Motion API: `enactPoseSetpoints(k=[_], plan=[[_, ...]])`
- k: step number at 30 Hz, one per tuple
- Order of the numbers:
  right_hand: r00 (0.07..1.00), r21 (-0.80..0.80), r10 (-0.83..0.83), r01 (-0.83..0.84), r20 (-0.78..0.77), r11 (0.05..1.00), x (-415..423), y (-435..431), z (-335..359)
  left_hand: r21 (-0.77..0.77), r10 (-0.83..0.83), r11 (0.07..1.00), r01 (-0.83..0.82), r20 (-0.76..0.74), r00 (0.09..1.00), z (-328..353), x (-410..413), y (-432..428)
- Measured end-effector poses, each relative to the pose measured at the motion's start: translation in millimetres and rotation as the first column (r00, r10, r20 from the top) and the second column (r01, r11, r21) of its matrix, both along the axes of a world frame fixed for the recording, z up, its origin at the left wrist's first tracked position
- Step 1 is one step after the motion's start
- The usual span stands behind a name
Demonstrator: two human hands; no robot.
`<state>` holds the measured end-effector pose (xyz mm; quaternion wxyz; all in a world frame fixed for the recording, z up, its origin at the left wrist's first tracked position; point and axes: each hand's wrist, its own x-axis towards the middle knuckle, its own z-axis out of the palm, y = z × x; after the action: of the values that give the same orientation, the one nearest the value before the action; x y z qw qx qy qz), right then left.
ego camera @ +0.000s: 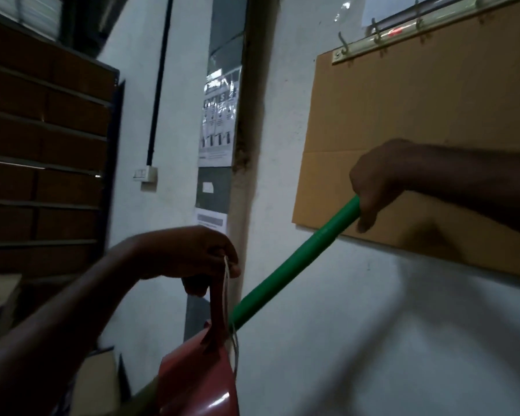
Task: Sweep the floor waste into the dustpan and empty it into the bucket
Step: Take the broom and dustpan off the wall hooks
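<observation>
- White wall point(312, 325) fills my view, with a cardboard sheet point(403, 115) fixed under a hook rail point(403, 28) and dim shelving point(42, 145) off to the left. No floor, waste or bucket shows.
- My left hand point(189, 253) is curled round the handle of the red dustpan point(198, 382), which hangs below it at bottom centre.
- My right hand point(376, 181) is wrapped round the top of the green broom handle point(294, 265), in front of the cardboard.
- I judge this as carrying both tools to the mess. I'd hold them apart so the stick doesn't knock the pan, and look down at the floor before lowering either.
- The dustpan's long axis runs near vertical, handle up and pan down.
- The broom handle slants from upper right to lower left, and its lower end passes behind the pan, so the bristles are hidden.
</observation>
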<state>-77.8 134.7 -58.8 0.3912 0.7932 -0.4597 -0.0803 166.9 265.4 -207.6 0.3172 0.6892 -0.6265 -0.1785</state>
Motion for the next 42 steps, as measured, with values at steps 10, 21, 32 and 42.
enactPoseSetpoints(k=[10,21,32,42], plan=[[0.933,0.098,0.359,-0.354,-0.038,0.930,106,60,-62,-0.173,0.162,0.974,-0.143,0.099,0.982,-93,54,97],[0.765,0.030,0.644,-0.643,-0.022,0.765,162,113,-93,-0.276,0.003,0.948,-0.157,-0.485,0.874,-148,108,205],[0.615,0.017,0.784,-0.787,0.081,0.616,183,132,-96,-0.604,0.235,0.580,-0.546,-0.518,0.822,-160,113,237],[0.553,-0.049,0.828,-0.828,0.091,0.559,173,148,-98,-0.568,0.580,0.558,-0.605,-0.256,0.774,-176,115,255]])
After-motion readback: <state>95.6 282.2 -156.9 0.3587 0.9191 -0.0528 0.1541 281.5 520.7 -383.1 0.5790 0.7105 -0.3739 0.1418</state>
